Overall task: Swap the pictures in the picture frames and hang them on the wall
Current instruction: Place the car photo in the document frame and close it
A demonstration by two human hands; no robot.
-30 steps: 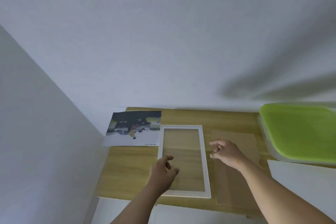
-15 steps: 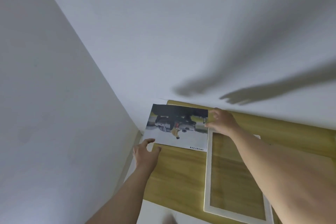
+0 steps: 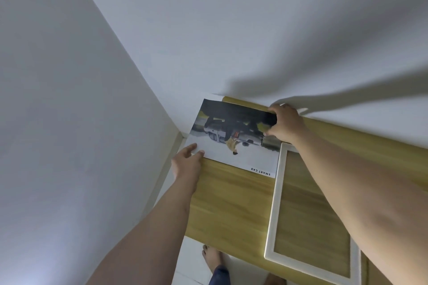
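Note:
A printed picture [image 3: 234, 136] of a grey car, labelled SMART CAB, lies at the far left corner of the wooden table [image 3: 231, 201], partly overhanging its left edge. My left hand [image 3: 187, 164] pinches the picture's near left corner. My right hand [image 3: 283, 124] grips its far right edge, fingers curled over it. An empty white picture frame [image 3: 275, 203] lies flat on the table to the right of the picture, my right forearm crossing above it.
White walls meet in a corner just behind and left of the table. A bare foot [image 3: 212, 259] stands on the white floor below the table's near edge.
The view swung left and down from the frame toward the picture. Both hands left the white frame, reached the picture, and now hold its left corner and right edge.

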